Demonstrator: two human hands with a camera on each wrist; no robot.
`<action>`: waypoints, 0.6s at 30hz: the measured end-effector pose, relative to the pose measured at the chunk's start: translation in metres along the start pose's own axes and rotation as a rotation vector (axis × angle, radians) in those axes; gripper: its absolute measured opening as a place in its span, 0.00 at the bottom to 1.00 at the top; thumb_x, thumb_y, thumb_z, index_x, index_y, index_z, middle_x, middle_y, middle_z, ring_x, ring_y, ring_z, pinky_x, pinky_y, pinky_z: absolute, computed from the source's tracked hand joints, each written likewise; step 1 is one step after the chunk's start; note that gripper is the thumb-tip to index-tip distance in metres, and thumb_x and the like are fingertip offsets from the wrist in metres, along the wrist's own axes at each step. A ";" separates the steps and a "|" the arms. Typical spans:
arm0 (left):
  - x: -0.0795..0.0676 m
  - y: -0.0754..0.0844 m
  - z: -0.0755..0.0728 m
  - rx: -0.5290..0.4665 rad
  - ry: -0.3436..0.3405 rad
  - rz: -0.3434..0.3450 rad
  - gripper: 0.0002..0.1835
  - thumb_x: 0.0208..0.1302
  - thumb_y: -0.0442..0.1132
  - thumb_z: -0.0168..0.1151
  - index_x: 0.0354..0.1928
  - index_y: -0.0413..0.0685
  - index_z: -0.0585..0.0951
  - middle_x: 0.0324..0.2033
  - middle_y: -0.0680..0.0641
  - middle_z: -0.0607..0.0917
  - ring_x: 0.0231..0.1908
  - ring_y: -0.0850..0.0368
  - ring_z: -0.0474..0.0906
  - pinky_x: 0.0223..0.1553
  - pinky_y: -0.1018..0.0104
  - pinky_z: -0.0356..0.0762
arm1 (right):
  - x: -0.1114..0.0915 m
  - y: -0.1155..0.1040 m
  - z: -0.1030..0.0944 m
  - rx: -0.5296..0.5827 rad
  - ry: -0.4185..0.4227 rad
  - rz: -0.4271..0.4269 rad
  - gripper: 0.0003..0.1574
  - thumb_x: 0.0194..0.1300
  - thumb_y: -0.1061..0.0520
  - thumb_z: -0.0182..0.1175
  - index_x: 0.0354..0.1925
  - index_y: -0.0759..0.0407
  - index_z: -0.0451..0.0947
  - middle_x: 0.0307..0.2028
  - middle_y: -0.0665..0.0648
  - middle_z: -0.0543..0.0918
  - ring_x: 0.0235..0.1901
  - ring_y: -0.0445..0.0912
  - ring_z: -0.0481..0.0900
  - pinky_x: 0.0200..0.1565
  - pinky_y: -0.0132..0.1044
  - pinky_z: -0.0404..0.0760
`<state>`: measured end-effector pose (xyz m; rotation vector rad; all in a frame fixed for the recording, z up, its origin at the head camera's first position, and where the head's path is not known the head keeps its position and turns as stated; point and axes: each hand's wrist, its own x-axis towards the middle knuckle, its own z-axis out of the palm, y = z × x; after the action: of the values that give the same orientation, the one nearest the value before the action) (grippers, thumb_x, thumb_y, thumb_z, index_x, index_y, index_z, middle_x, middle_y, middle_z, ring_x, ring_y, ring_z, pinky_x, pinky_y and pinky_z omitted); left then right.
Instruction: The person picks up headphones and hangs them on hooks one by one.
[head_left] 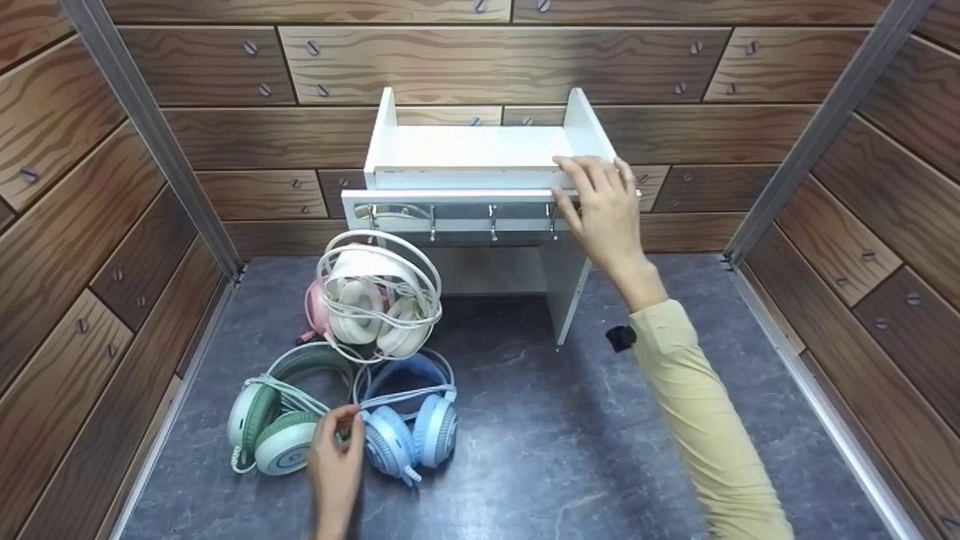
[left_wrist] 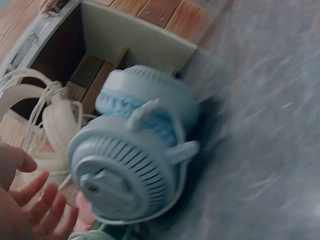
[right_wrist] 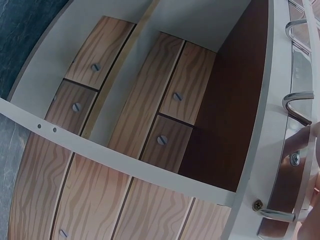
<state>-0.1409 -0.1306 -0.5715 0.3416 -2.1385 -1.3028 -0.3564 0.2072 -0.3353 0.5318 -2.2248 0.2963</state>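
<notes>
A white shelf unit [head_left: 480, 196] with a row of metal hooks [head_left: 493, 223] stands against the back wall. My right hand [head_left: 600, 206] rests on its front right corner, fingers laid over the upper edge. White headphones [head_left: 360, 309] with a coiled cable are at the rail's left end, overlapping a pink headset [head_left: 318, 307]. On the floor lie green headphones [head_left: 289, 444] and blue headphones [head_left: 412, 435]. Between these two is my left hand [head_left: 336, 454]; in the left wrist view its fingers [left_wrist: 42, 205] are loosely spread beside the blue earcup [left_wrist: 120, 165], holding nothing.
Wood-patterned panels [head_left: 502, 64] close off the back and sides, with metal corner posts [head_left: 161, 142]. The floor [head_left: 517, 450] is dark, marbled grey. A small black object [head_left: 620, 338] sits at my right sleeve cuff [head_left: 664, 330].
</notes>
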 end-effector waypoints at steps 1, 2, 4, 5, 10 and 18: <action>-0.004 0.000 0.001 0.034 -0.007 -0.006 0.08 0.57 0.35 0.63 0.40 0.45 0.81 0.37 0.49 0.82 0.39 0.59 0.76 0.33 0.70 0.78 | 0.000 0.000 0.000 -0.004 0.000 -0.001 0.27 0.68 0.38 0.44 0.61 0.43 0.67 0.53 0.51 0.73 0.56 0.48 0.67 0.66 0.46 0.47; -0.007 -0.001 0.002 0.065 -0.016 -0.017 0.10 0.57 0.36 0.63 0.42 0.45 0.80 0.38 0.48 0.81 0.40 0.57 0.76 0.35 0.67 0.78 | 0.000 0.000 0.000 -0.009 0.000 -0.003 0.27 0.68 0.38 0.43 0.61 0.43 0.67 0.53 0.51 0.73 0.56 0.48 0.67 0.66 0.45 0.47; -0.014 -0.002 0.004 0.124 -0.042 -0.045 0.15 0.58 0.39 0.63 0.46 0.43 0.78 0.41 0.44 0.80 0.44 0.51 0.75 0.42 0.59 0.76 | 0.000 0.000 0.000 -0.011 0.001 -0.004 0.27 0.68 0.38 0.43 0.61 0.43 0.67 0.53 0.51 0.73 0.56 0.48 0.67 0.66 0.45 0.47; -0.017 -0.002 0.005 0.152 -0.061 -0.063 0.17 0.58 0.41 0.62 0.48 0.42 0.76 0.43 0.42 0.79 0.46 0.48 0.74 0.44 0.56 0.74 | 0.000 0.000 0.000 -0.015 0.001 -0.005 0.27 0.68 0.38 0.43 0.61 0.43 0.66 0.53 0.51 0.73 0.56 0.48 0.67 0.66 0.45 0.47; -0.026 -0.002 0.008 0.191 -0.187 -0.207 0.28 0.61 0.50 0.57 0.57 0.38 0.69 0.50 0.37 0.75 0.52 0.42 0.72 0.52 0.48 0.66 | -0.001 0.000 0.000 -0.012 0.008 -0.006 0.27 0.68 0.38 0.43 0.61 0.43 0.66 0.53 0.51 0.73 0.57 0.48 0.66 0.66 0.46 0.48; -0.025 0.004 0.012 0.252 -0.329 -0.378 0.40 0.62 0.63 0.48 0.62 0.36 0.63 0.56 0.32 0.64 0.55 0.33 0.66 0.51 0.38 0.62 | -0.001 -0.001 0.001 -0.024 0.018 -0.014 0.26 0.68 0.38 0.43 0.61 0.42 0.66 0.53 0.50 0.73 0.56 0.47 0.67 0.66 0.46 0.48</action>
<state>-0.1286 -0.1076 -0.5811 0.7062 -2.6199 -1.3665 -0.3558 0.2063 -0.3362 0.5295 -2.2033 0.2664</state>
